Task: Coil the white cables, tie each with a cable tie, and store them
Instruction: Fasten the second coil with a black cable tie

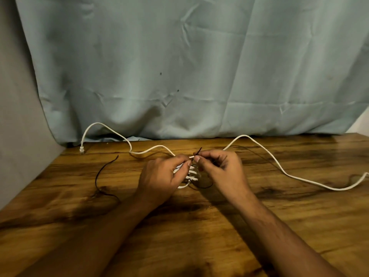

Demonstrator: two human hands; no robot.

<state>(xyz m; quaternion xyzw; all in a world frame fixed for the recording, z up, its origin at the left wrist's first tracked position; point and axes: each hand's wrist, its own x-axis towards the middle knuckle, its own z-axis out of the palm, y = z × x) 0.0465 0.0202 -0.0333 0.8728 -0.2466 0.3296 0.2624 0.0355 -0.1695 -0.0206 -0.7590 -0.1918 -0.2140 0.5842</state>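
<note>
A coiled bundle of white cable sits between my hands at the middle of the wooden table. My left hand cups the coil and pinches a thin black cable tie at its top. Facing it, my right hand pinches the same tie, whose tip sticks up between my fingertips. The tie loops under the coil on the right. One loose white cable runs left and ends in a clear plug. Another stretch of white cable trails off to the right edge.
A second black cable tie lies curved on the table to the left of my hands. A pale blue-grey cloth hangs behind the table's far edge. A grey wall borders the left side.
</note>
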